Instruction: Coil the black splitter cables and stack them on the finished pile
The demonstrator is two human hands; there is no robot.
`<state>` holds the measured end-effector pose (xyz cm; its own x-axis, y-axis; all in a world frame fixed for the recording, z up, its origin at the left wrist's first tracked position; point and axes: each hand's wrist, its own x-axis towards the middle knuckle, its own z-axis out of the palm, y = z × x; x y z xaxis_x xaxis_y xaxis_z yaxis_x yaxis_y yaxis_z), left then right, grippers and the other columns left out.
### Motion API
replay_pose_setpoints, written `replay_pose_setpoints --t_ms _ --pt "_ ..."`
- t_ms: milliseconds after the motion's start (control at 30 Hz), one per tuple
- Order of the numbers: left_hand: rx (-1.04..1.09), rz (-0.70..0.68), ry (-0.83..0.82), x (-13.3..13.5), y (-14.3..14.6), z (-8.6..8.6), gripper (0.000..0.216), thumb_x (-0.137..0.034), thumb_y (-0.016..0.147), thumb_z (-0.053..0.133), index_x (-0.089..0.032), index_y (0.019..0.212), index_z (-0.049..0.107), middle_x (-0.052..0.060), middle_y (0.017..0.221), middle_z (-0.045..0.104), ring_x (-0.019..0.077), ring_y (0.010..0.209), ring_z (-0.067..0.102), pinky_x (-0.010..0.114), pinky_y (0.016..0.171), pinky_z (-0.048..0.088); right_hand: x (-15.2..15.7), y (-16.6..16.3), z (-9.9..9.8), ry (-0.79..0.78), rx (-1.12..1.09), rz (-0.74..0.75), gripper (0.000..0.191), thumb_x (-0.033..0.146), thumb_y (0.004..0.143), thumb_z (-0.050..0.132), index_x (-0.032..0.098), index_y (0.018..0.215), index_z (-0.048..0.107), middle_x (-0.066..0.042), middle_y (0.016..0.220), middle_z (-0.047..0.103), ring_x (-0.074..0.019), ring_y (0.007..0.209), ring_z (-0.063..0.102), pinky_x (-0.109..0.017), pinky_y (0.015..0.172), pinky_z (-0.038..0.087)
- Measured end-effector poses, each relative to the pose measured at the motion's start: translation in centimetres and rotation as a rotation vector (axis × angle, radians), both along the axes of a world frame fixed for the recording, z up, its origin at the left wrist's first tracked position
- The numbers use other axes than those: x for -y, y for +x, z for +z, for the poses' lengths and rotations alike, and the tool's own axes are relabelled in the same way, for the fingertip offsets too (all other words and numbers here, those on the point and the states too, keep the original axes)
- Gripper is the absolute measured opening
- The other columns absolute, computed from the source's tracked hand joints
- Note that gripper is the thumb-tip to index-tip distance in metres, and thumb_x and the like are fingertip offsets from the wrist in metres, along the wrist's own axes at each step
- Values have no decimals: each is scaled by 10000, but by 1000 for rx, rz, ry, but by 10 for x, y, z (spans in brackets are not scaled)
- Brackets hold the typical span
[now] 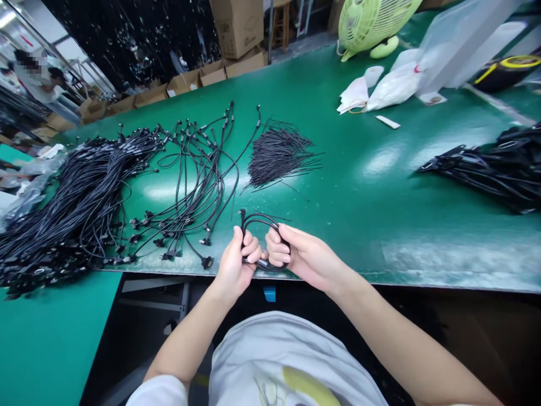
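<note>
Pinching a looped black cable [264, 263], left hand [237, 260] and right hand [303, 254] each have a narrow grip

Looped cable [261, 215] partly hidden by hands [237, 259], black bundle [486, 173] cut off at right

This looks like a factory workshop: a long green surface [359, 225] carries a thick heap of matching black cables [97, 175] beside a pile of thin black strands [276, 152], stock in quantities beyond household use. Open cartons [183, 84] line its far edge, a large cardboard box [239, 28] stands behind, and another person [40, 84] is in the background among metal framing [91, 73].
</note>
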<state>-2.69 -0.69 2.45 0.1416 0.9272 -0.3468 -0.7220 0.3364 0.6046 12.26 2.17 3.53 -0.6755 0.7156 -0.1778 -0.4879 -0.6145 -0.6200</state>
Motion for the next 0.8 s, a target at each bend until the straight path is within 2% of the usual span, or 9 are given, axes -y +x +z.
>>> replay_pose_setpoints --t_ms 67,233,333,400,500,567,667,733,800 --pt "-25 -47 25 4 1 3 454 -510 909 521 -169 630 409 -95 503 237 57 420 263 221 567 406 -2 6 4 -59 -43 90 318 409 849 648 166 745 472 72 600 266 -55 501 234 -178 479 292" --pt "-106 -135 163 22 17 8 437 -586 818 612 -159 764 532 -41 587 450 105 563 484 264 672 445 -4 4 14 -126 -26 -92 400 499 835 642 188 719 420 109 546 114 -48 441 45 -165 361 130" --pt "-27 -104 169 27 17 13 439 -572 842 592 -172 697 480 -80 527 316 74 458 378 245 609 438 2 2 17 -103 -11 -111 355 481 870 597 182 744 452 101 548 137 -51 438 97 -164 385 189" --pt "13 -149 193 27 11 17 443 -543 870 568 -178 654 442 -98 496 233 58 389 261 230 532 420 6 5 16 -89 -50 -29 305 421 878 592 170 753 473 87 571 217 -48 457 168 -173 437 259" --pt "-15 -276 208 24 -1 20 450 -524 894 541 -178 630 428 -105 471 206 49 352 202 217 472 400 8 13 11 -29 -33 129 238 359 867 597 160 782 500 62 636 309 -52 501 258 -204 501 311" --pt "-78 -309 196 23 -5 18 454 -529 889 548 -174 630 434 -105 473 220 44 351 219 219 478 411 7 15 8 94 100 54 213 378 887 570 170 881 525 56 669 325 -64 523 299 -214 511 317" --pt "-171 -313 181 21 -6 14 460 -541 859 591 -168 630 449 -104 477 242 43 359 254 226 490 424 5 11 6 444 384 -186 289 382 870 601 226 1099 521 17 829 451 -86 614 420 -228 555 370" --pt "-186 -362 160 20 -5 13 465 -547 840 614 -164 626 462 -105 476 243 43 361 261 230 488 426 4 7 5 689 537 -249 265 333 844 629 234 1080 558 -18 959 516 -108 713 487 -240 610 403" --pt "-150 -388 137 20 -4 13 452 -546 830 627 -158 643 492 -106 477 236 45 367 262 232 502 436 3 3 5 792 608 -264 146 325 870 589 212 962 592 -27 927 548 -114 714 501 -241 610 401"
